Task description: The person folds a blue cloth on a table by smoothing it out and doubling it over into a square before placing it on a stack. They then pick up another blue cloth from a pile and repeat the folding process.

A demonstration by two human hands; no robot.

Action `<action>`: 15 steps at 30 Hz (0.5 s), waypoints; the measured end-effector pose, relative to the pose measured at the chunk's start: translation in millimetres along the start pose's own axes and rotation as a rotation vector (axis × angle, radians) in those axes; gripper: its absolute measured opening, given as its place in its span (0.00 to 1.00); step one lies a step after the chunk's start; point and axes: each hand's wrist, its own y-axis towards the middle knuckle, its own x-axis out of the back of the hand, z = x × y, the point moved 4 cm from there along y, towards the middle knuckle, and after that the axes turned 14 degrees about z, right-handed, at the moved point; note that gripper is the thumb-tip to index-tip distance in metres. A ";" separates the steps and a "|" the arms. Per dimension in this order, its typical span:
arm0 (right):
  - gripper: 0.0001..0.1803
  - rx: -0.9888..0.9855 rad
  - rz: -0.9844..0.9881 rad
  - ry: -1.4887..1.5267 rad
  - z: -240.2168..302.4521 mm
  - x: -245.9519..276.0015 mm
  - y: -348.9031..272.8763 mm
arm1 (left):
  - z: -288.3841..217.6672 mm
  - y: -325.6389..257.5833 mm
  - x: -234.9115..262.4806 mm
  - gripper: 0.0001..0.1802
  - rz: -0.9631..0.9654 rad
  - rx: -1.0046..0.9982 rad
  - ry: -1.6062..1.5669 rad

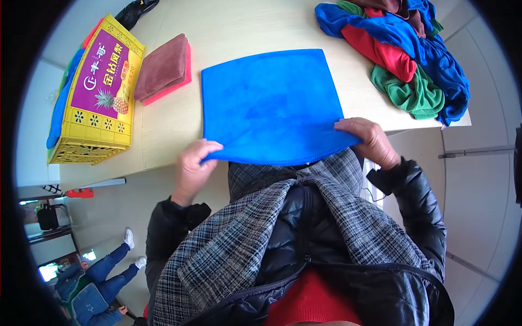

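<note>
A blue towel point(272, 103) lies spread out in front of me, most of it flat on the pale table and its near edge hanging toward my lap. My left hand point(194, 165) pinches the near left corner between thumb and fingers. At the near right corner, my right hand point(370, 138) grips the same towel, thumb on top. The near edge sags a little between both hands. To the left lies a folded brown towel point(163, 68) on top of a folded red towel point(188, 69), apart from my hands.
A yellow plastic crate point(98, 146) with a purple panel stands at the table's left, holding folded cloths. Crumpled blue, red, green and brown towels point(402, 54) are heaped at the far right. A black item point(136, 12) lies far left. Another person point(98, 288) is at lower left.
</note>
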 end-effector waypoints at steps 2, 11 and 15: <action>0.18 -0.087 0.045 0.142 1.9 24.3 17.0 | 4.3 15.4 25.1 0.11 -0.042 0.206 -0.189; 0.16 -0.452 -0.107 0.652 -125.9 46.4 143.5 | 143.1 136.6 27.8 0.17 -0.251 0.361 -0.506; 0.19 -0.544 -0.145 0.698 -132.0 31.5 150.2 | 174.6 142.3 6.6 0.16 -0.206 0.465 -0.519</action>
